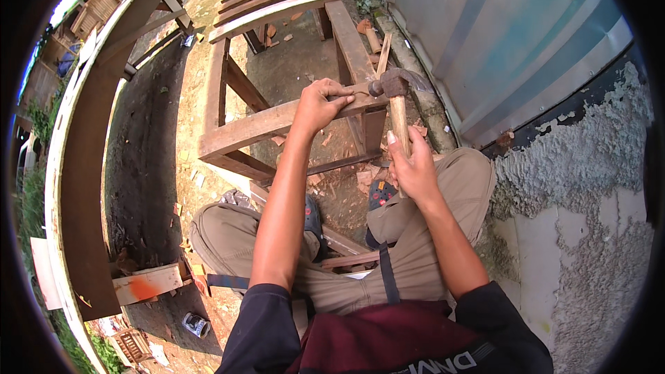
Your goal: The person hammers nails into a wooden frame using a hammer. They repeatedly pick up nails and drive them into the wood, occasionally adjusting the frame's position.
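Observation:
A wooden bench frame (256, 125) with slats across its far part stands in front of me. My left hand (321, 105) rests on the near rail, thumb and fingertips pinched together near its right end. What the fingers pinch is too small to make out. My right hand (415, 170) is wrapped around the wooden handle of a hammer (396, 87). The hammer's dark metal head is level with the rail's right end, its round striking face pointing left toward my left fingertips. Whether the head touches the wood I cannot tell.
A long wooden board structure (86, 166) curves along the left. On the right stand a corrugated metal sheet (512, 34) and a rough cement wall (589, 159). Wood chips and scraps litter the ground. A can (196, 325) lies at lower left. My bent knees flank the work.

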The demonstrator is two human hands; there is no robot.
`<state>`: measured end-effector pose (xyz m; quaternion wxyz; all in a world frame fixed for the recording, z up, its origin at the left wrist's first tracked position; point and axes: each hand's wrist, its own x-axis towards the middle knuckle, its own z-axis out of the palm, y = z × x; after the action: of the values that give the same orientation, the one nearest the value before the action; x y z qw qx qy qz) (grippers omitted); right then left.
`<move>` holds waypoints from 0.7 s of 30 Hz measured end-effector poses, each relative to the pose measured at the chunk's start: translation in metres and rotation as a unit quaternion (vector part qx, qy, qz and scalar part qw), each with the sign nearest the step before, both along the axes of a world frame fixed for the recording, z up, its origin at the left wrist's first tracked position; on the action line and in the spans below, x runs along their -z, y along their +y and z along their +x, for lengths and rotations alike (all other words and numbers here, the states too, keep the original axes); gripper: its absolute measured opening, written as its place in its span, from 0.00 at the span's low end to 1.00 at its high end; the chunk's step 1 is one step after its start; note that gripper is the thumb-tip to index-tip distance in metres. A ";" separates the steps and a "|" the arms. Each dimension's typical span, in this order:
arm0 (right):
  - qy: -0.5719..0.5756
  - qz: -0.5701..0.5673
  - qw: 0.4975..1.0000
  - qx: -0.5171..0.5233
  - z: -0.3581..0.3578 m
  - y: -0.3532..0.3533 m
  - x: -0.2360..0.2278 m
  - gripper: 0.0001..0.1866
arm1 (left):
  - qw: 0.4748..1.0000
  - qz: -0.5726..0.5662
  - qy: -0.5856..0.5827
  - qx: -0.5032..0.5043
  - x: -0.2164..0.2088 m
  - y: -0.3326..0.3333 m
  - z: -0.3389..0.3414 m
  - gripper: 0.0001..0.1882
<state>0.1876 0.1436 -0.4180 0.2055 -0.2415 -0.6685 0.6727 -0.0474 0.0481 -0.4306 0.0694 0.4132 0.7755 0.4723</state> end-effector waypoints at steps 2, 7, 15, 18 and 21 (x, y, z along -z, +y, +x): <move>-0.010 0.097 0.995 0.010 -0.006 -0.001 0.002 0.17 | 1.000 -0.003 -0.001 0.002 0.000 0.001 0.001 0.11; -0.010 0.309 0.951 0.023 -0.019 -0.001 -0.010 0.20 | 1.000 0.017 0.025 -0.001 0.005 0.001 -0.002 0.11; -0.093 0.313 0.945 -0.021 -0.020 0.007 -0.055 0.21 | 1.000 0.014 0.022 -0.010 0.010 0.000 -0.004 0.10; -0.135 0.325 0.935 -0.038 -0.021 0.014 -0.054 0.22 | 1.000 0.014 0.016 -0.009 0.005 0.003 -0.002 0.10; -0.153 0.316 0.934 -0.061 -0.023 0.021 -0.061 0.21 | 1.000 0.019 -0.002 -0.003 0.003 0.003 -0.004 0.11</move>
<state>0.1644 0.1650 -0.3567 0.1249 -0.2230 -0.8833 0.3931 -0.0513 0.0506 -0.4338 0.0616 0.4116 0.7675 0.4876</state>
